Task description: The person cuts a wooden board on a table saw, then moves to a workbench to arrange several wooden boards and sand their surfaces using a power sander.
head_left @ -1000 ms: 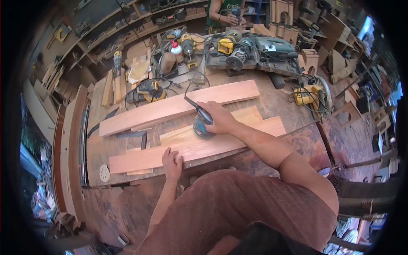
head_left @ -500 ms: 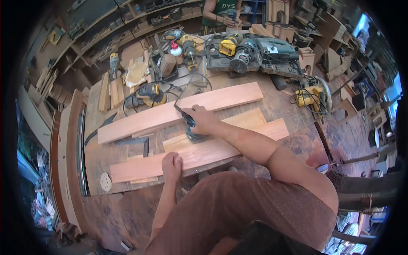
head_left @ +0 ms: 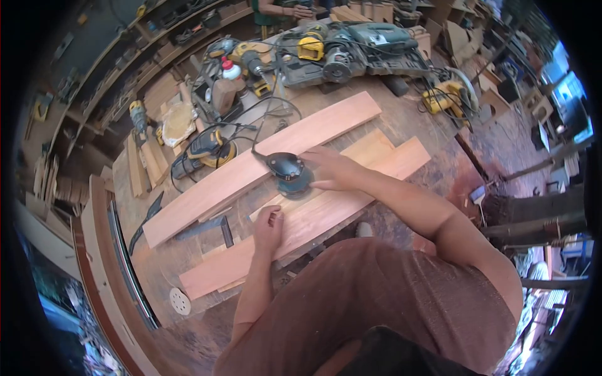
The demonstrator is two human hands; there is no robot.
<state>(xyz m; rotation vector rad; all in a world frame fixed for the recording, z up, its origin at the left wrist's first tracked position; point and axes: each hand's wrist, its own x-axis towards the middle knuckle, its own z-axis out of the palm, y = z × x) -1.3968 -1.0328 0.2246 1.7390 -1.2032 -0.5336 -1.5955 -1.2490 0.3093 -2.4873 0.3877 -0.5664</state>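
A dark random orbital sander (head_left: 288,169) with a teal lower body sits at the far edge of the reddish front board (head_left: 219,271), over the paler board (head_left: 370,148) beside it. Its cord runs back across the rear board (head_left: 263,166). My right hand (head_left: 332,169) is at the sander's right side, thumb and fingers apart, the tool's top uncovered. My left hand (head_left: 268,230) rests over the front board, fingers curled in loosely, with nothing seen in them. A perforated sanding disc (head_left: 180,301) lies by that board's left end.
Behind the boards are a second, yellow sander (head_left: 210,149), a drill (head_left: 256,64), a glue bottle (head_left: 231,69), a tool case (head_left: 401,64) and a yellow circular saw (head_left: 446,99). A dark square (head_left: 226,232) lies between boards. Another person's hand (head_left: 303,12) shows at the back.
My view has shifted and tilted. My right hand has slid off the sander's top to its right side, its fingers spreading. The left hand's fingers have curled up from the board.
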